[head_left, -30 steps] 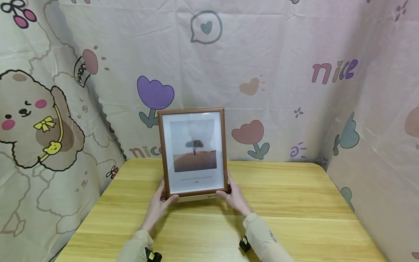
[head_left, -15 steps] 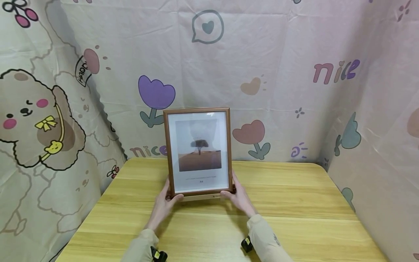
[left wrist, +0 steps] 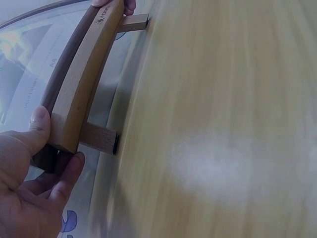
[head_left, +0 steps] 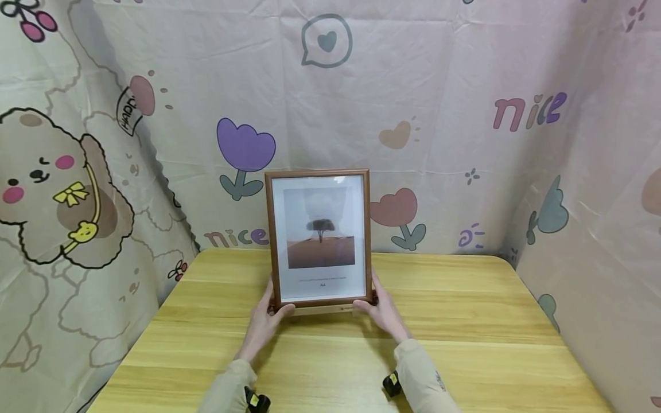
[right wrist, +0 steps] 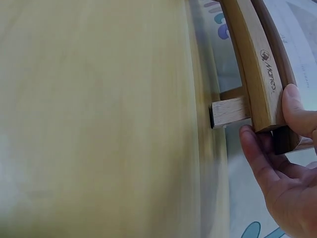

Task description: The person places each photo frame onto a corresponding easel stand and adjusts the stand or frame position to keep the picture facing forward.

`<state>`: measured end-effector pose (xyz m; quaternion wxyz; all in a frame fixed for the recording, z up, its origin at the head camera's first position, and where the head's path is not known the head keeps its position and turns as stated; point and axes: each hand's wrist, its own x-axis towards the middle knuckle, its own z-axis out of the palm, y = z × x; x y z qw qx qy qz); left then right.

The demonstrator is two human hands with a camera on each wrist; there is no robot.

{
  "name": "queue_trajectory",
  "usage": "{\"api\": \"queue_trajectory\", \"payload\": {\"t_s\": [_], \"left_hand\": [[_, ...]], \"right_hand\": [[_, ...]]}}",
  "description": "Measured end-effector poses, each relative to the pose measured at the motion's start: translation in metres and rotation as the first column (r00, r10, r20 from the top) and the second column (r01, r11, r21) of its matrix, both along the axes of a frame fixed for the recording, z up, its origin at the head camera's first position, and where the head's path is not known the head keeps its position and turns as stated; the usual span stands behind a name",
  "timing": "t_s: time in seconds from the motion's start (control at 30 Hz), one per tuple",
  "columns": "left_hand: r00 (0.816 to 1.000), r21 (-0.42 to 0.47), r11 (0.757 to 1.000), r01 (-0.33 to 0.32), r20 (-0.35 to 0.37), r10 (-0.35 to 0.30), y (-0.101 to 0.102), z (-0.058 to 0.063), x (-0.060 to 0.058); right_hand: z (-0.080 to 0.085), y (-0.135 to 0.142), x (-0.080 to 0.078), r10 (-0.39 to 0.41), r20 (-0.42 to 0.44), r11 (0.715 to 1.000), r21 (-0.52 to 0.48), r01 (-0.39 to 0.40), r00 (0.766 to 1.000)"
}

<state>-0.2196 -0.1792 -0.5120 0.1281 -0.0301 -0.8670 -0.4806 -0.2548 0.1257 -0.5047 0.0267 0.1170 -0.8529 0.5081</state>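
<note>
A brown-framed picture (head_left: pixel 320 246) of a lone tree on a brown plain stands upright, leaning slightly back. Below its bottom edge runs the ledge of a light wooden easel (left wrist: pixel 79 94), marked "Maries" in the right wrist view, with short black-tipped feet. My left hand (head_left: pixel 262 324) grips the lower left corner, its thumb against the front and its fingers behind. At the lower right corner my right hand (head_left: pixel 384 315) does the same, thumb on the ledge side (right wrist: pixel 292 101). The back of the easel is hidden. Whether its feet touch the table I cannot tell.
The pale wooden table (head_left: pixel 444 321) extends on both sides of the frame. A printed cloth (head_left: pixel 444 74) hangs behind the table and along both sides. Small black cameras (head_left: pixel 256 400) are strapped at the wrists over beige sleeves (head_left: pixel 420 367).
Both hands have shifted the framed picture and its easel to the right over the past second. The frame now looks slightly straighter. Neither hand has let go.
</note>
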Motion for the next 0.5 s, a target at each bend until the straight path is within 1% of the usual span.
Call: {"api": "queue_trajectory", "payload": {"t_s": [0.27,0.5], "left_hand": [[1.0,-0.023,1.0,0.016,0.006,-0.016,0.007,-0.001,-0.004],[0.999,-0.003,0.999,0.032,0.022,-0.031,0.014,0.0,-0.005]], "right_hand": [[0.001,0.008,0.001,-0.017,-0.009,1.0,-0.003,0.017,1.0],[0.0,0.014,0.002,-0.031,-0.004,1.0,0.002,0.031,1.0]]}}
